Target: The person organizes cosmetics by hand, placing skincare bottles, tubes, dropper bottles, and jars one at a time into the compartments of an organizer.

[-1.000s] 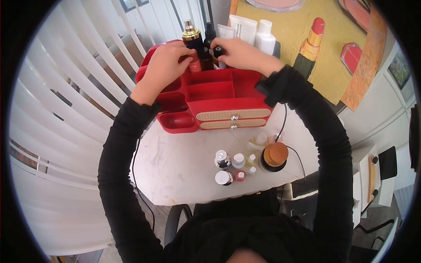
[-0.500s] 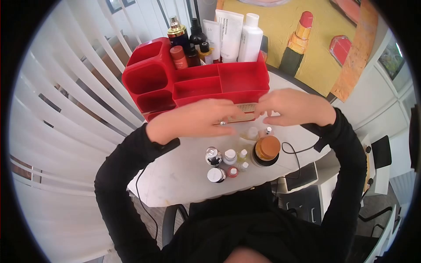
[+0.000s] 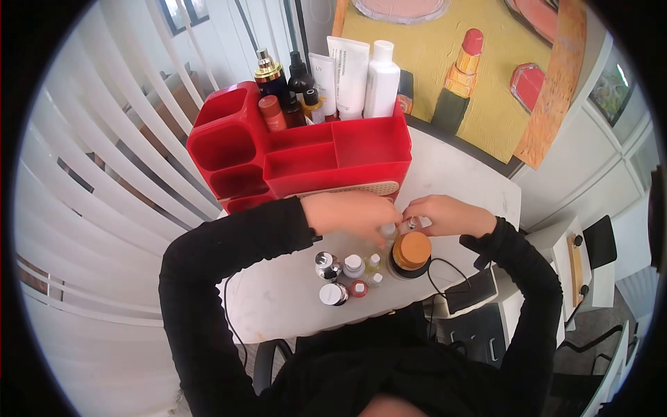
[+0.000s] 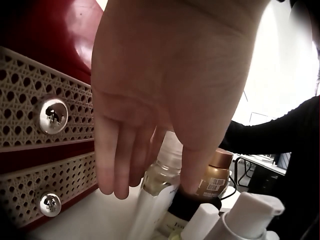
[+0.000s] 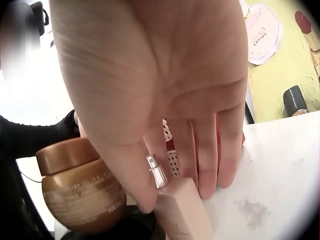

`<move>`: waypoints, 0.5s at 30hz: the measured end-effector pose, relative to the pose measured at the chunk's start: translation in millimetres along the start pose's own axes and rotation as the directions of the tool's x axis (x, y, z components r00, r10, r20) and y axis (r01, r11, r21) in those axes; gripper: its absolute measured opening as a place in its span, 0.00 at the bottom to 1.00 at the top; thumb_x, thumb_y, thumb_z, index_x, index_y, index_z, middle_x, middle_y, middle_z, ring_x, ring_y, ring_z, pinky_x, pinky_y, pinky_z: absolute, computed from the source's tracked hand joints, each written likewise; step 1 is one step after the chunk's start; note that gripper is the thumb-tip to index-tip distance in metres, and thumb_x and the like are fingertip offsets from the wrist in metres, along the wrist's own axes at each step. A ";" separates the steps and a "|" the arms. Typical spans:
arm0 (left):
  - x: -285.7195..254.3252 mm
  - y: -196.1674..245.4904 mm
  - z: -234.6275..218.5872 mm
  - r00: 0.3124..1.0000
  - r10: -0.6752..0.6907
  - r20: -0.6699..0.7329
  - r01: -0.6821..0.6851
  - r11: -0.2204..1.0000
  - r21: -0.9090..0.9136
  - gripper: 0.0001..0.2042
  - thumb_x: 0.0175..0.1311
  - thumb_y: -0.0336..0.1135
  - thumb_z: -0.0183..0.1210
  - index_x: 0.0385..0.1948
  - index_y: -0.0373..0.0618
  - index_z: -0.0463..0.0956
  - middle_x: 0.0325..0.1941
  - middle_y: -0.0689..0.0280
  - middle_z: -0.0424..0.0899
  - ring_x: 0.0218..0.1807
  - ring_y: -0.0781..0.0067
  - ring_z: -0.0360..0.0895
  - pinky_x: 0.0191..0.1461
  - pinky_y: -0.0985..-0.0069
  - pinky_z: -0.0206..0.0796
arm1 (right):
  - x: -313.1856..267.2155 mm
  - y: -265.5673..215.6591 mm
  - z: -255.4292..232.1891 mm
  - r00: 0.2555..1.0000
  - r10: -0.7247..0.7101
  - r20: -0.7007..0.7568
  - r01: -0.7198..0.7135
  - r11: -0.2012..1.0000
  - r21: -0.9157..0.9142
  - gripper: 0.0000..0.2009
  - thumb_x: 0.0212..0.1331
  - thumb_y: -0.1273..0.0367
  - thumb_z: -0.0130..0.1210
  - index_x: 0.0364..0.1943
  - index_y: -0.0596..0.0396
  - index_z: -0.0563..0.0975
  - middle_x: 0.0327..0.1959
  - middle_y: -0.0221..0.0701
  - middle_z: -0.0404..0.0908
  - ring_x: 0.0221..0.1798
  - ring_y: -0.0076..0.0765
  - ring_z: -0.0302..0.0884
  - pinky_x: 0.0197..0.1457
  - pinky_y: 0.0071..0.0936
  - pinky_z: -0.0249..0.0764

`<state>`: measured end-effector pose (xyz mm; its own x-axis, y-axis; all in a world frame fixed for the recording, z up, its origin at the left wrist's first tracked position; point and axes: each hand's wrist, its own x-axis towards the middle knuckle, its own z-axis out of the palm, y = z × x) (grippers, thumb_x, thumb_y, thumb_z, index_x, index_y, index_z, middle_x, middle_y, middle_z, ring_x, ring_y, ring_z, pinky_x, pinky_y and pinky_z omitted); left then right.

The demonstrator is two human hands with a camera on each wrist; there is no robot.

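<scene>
My left hand (image 3: 358,215) reaches over the table to a clear bottle (image 4: 159,187); in the left wrist view the thumb and straight fingers stand on either side of its frosted cap (image 4: 170,150), and firm contact cannot be made out. On the other side, my right hand (image 3: 453,217) hangs over a pale pink bottle (image 5: 184,207) with a silver neck (image 5: 158,172). Its thumb lies beside that bottle, with the other fingers extended behind it. Close to both bottles is a jar with a copper lid (image 3: 413,250), on top of a dark jar (image 3: 406,272).
Several small bottles, one with a red body (image 3: 358,288), stand near the table's front edge. Behind the hands sits the red organizer (image 3: 372,142), with a white bottle (image 3: 382,80) and tubes at its back. A black cable (image 3: 445,260) curls at the right.
Both hands have come away from the bottles at the organizer's back, moved toward me past its drawers, and lowered to the clear and pink bottles. The head view has shifted slightly.
</scene>
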<state>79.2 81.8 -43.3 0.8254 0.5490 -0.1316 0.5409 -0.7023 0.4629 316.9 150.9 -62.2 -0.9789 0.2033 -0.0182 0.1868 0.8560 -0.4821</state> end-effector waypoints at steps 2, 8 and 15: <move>6.0 3.0 -2.4 1.000 0.003 0.022 -0.004 1.000 0.015 0.20 0.56 0.37 0.65 0.50 0.39 0.75 0.44 0.53 0.80 0.49 0.50 0.78 0.53 0.60 0.71 | 0.5 -2.3 0.7 0.996 0.088 0.022 -0.086 0.995 -0.055 0.14 0.53 0.69 0.63 0.44 0.54 0.80 0.36 0.38 0.83 0.41 0.46 0.82 0.45 0.37 0.77; -6.7 8.4 -13.7 0.999 0.032 0.008 -0.033 0.993 0.115 0.17 0.58 0.34 0.63 0.48 0.41 0.75 0.41 0.53 0.81 0.46 0.49 0.78 0.50 0.59 0.71 | -7.1 -4.6 -1.4 0.988 0.148 -0.051 -0.152 0.983 -0.103 0.12 0.56 0.68 0.62 0.44 0.53 0.80 0.34 0.37 0.84 0.39 0.46 0.83 0.42 0.38 0.77; -83.1 68.9 -96.5 0.918 -0.094 -0.386 0.123 0.991 0.053 0.16 0.56 0.28 0.66 0.46 0.42 0.76 0.41 0.59 0.83 0.43 0.59 0.81 0.49 0.69 0.73 | -34.8 -32.3 -64.9 0.968 0.136 -0.213 -0.137 0.990 0.006 0.13 0.57 0.70 0.63 0.46 0.57 0.80 0.41 0.37 0.85 0.40 0.40 0.83 0.44 0.30 0.77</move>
<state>32.3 31.5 84.2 0.6444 0.7446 0.1743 0.6464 -0.6521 0.3961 350.3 147.0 10.8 -0.9042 0.4143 0.1038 0.3190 0.8168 -0.4807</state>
